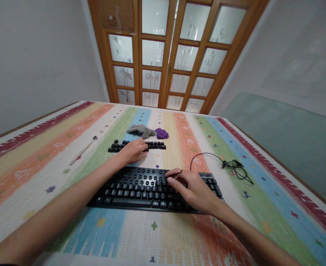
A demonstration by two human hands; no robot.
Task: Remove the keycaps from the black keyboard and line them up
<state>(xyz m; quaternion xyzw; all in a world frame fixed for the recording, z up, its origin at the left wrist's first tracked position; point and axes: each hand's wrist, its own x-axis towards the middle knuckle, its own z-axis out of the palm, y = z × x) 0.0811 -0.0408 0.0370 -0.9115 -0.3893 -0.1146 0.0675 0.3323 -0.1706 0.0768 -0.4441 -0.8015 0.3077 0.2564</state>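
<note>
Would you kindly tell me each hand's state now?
Left hand: at the loose keycaps; grip unclear.
Right hand: over the keyboard; grip unclear.

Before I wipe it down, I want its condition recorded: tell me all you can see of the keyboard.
The keyboard is black, apparently plastic, and lies flat on the striped cloth. Its near rows have caps, including the long space bar; the far rows show many bare mounts. The right hand is over its right half, fingertips at the keys, and the left forearm hides part of its left end. A black cable seems to leave its far edge.
</note>
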